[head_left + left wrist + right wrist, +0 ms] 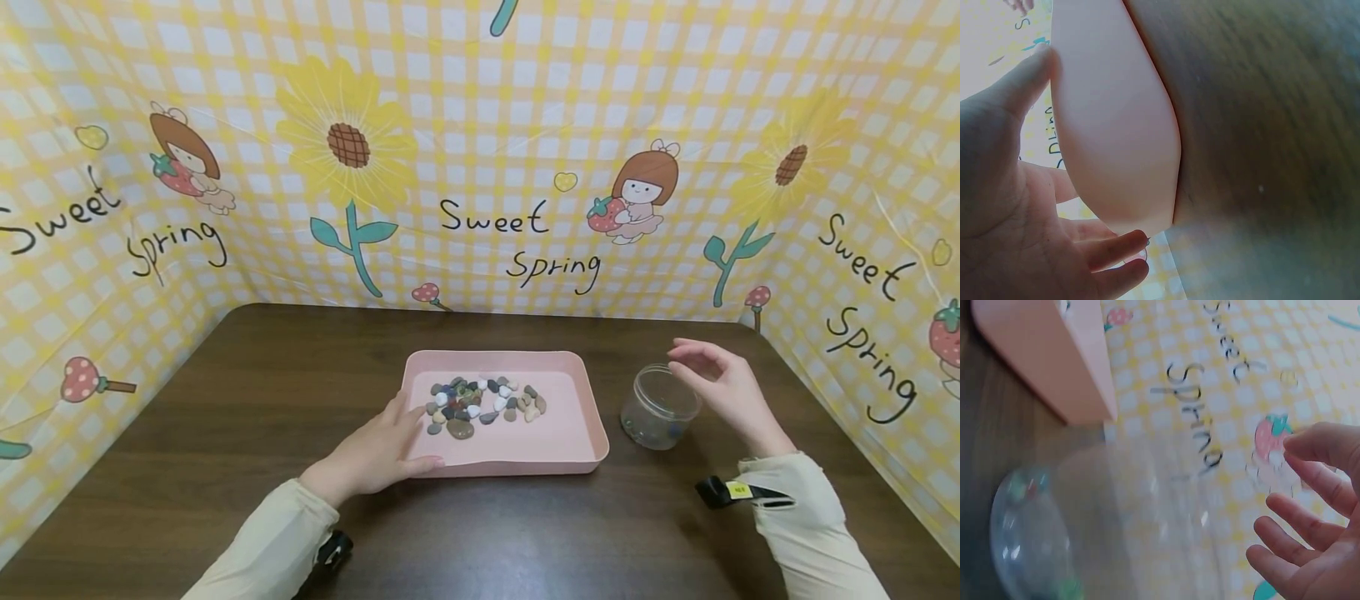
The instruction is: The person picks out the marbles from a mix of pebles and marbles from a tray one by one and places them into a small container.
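Note:
A pink tray (540,446) lies on the table with several pebbles (489,417) and some shiny coloured glass beads (463,400) grouped in it. My left hand (378,442) rests at its front left corner, thumb along the front rim and fingers spread by the left side. In the left wrist view the thumb (1038,72) touches the rim of the tray (1116,112). To the tray's right stands a clear open jar (656,412) with a few coloured glass beads (1029,487) at its bottom. Over the jar's right rim hovers my right hand (723,387), fingers loosely bent, nothing visible between them.
The dark wooden table (480,533) is enclosed at the back and both sides by a yellow checked cloth (480,150) printed with flowers and lettering. A black strap (738,492) circles the right sleeve, and another black device (333,548) sits at the left wrist.

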### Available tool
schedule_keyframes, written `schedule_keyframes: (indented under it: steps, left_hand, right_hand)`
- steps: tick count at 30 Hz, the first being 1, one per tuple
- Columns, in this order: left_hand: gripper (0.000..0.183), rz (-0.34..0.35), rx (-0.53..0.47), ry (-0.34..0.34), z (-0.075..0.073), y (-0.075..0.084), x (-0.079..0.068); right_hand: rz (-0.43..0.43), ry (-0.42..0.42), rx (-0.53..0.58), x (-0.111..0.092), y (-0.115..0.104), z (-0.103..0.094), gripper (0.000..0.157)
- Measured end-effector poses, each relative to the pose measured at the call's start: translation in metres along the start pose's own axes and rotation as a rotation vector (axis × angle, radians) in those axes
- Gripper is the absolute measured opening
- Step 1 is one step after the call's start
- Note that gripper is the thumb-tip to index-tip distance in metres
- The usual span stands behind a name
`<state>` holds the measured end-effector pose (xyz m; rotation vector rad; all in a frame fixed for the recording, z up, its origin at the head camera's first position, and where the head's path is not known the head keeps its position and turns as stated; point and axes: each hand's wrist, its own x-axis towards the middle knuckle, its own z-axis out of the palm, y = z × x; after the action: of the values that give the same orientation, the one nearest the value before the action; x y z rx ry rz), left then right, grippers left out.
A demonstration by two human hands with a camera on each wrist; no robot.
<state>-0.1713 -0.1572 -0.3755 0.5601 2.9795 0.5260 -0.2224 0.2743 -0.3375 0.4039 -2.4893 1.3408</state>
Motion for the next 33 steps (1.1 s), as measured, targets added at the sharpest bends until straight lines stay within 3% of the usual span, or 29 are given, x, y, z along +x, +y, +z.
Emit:
schedule_keyframes:
  steps: [6,18,33]
  left_hand:
    - [0.078,-0.003,-0.01,0.0,0.0,-0.001,0.0]
    - [0.078,-0.008,-0.018,0.0,0.001,-0.002,0.001]
    - [0.079,-0.013,-0.022,-0.017,-0.001,-0.001,0.001]
  right_hand:
    - [-0.061,-0.072,0.057,0.013,-0.021,0.017,0.028]
    - [-0.053,-0.24,0.163,0.039,-0.042,0.064,0.027]
    - [-0.08,-0.425,0.177,0.065,-0.059,0.119,0.023]
